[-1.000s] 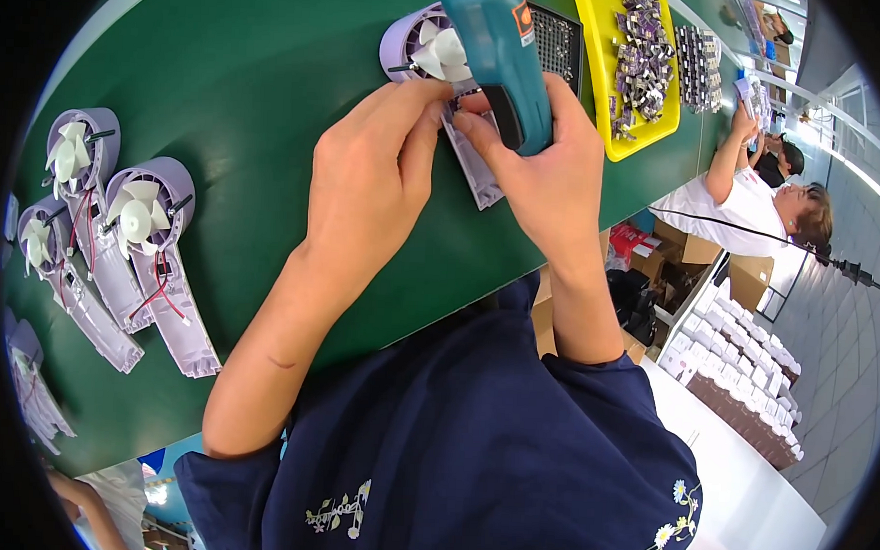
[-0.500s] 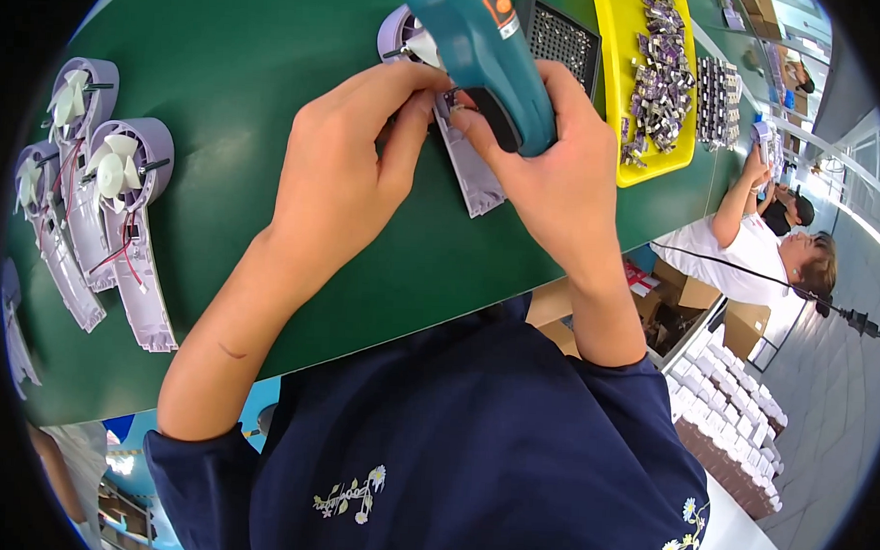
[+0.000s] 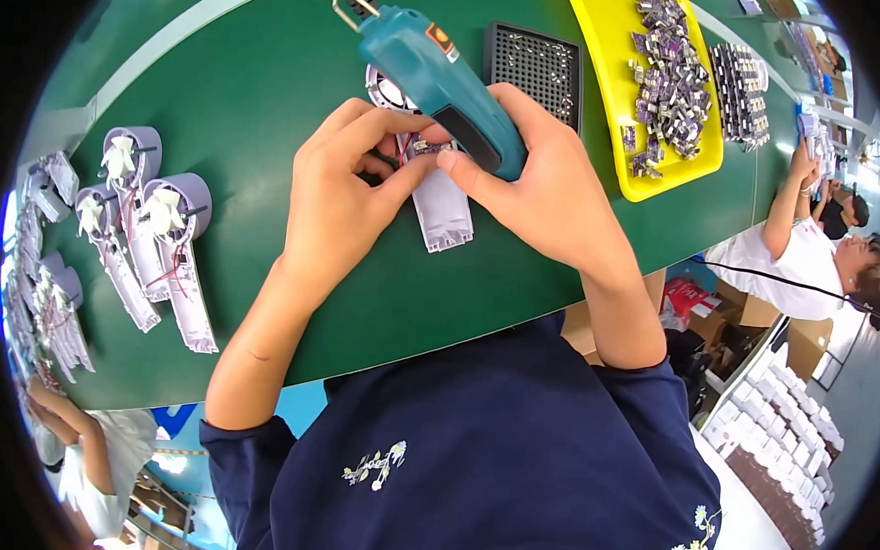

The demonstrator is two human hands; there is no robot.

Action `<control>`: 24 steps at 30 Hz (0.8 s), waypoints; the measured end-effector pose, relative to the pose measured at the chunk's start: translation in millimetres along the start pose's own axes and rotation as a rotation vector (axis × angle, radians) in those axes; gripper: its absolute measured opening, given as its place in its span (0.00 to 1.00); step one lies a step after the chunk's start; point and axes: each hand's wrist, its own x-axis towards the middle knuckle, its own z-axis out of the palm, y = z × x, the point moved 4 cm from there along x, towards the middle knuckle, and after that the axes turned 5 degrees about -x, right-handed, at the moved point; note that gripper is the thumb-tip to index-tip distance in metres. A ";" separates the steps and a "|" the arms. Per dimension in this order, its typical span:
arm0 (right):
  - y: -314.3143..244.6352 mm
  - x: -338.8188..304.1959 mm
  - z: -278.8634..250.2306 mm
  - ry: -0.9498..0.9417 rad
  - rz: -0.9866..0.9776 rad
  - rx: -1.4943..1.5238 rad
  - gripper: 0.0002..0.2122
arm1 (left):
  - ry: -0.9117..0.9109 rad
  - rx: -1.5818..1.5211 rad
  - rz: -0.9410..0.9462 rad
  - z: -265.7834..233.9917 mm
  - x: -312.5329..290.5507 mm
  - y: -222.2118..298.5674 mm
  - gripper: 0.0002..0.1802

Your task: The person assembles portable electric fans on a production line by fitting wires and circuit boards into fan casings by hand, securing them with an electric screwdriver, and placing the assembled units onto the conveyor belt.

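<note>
A teal electric screwdriver lies across the palm of my right hand, its hanging loop end pointing away to the left. That hand's fingers are curled round it, and the thumb reaches to the lilac handheld-fan housing half beneath. My left hand is closed on the housing's left side, thumb and fingers bent together at its middle. A small dark part and a bit of red wire show between the two hands. The housing's round head is partly covered by the screwdriver and my left fingers.
At left on the green table lie several fan housings with white blades and wires. A black perforated screw tray and a yellow tray of small circuit boards stand at right. Co-workers sit on both sides.
The screwdriver has tilted over, its loop end now to the upper left. The housing sits straighter between my hands, and both thumbs have come closer together over it. The whole view has shifted.
</note>
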 end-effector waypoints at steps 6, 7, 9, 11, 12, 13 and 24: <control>-3.5 -15.6 -36.3 0.074 -0.118 0.409 0.30 | 0.012 0.024 -0.027 1.8 -0.7 -2.1 0.13; 3.3 -16.9 -52.7 0.125 -0.095 0.454 0.37 | 0.014 0.027 -0.013 3.4 -0.5 -1.7 0.13; 9.3 -20.5 -74.3 0.207 -0.458 1.011 0.40 | 0.013 0.002 -0.022 5.3 1.9 -2.2 0.14; 3.6 -22.2 -94.3 0.331 -0.802 0.964 0.41 | 0.017 -0.030 -0.035 5.9 0.4 -2.4 0.14; 5.2 -20.7 -96.4 0.375 -0.858 0.941 0.42 | 0.013 -0.016 -0.040 3.0 -0.3 -3.3 0.14; 7.7 -19.3 -97.9 0.418 -0.916 0.914 0.43 | 0.009 -0.002 -0.042 1.0 -1.2 -4.3 0.14; 30.0 -25.0 -65.1 0.282 -0.872 0.870 0.42 | 0.021 0.010 -0.065 0.5 -2.9 -5.1 0.15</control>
